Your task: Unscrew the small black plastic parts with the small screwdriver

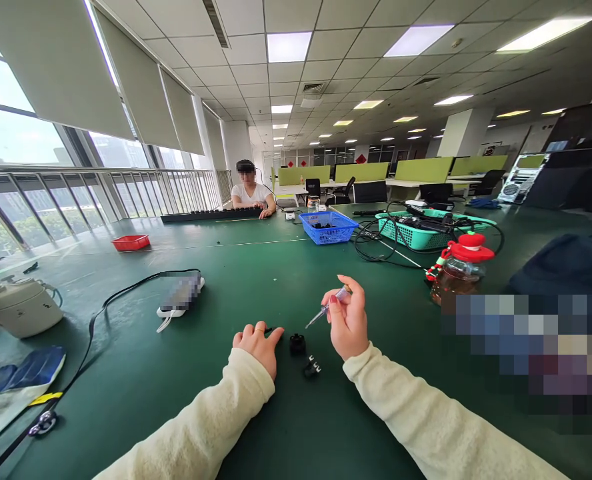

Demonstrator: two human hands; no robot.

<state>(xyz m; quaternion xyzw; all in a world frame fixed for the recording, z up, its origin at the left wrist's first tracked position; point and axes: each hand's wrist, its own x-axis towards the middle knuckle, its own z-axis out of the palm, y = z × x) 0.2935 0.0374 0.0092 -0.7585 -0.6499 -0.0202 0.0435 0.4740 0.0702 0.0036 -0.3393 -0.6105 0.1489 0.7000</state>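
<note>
Your right hand (347, 320) pinches a screwdriver (319, 315), tip near the black block (297, 344) and pronged piece (311, 366); whether your left hand (257, 348) grips the dark sliver (270, 330), I can't tell. Table (246, 287) stretches ahead to the blue basket's (333, 236) edge.

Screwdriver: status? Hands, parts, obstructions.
Right hand holding screwdriver. Left hand at small dark piece, grip unclear. Two black parts between hands. Blue basket beyond, seemingly out of the way.

open-plan office | lime-green desk partitions (423, 170) | black chairs (313, 187) | ceiling lights (289, 47)
</note>
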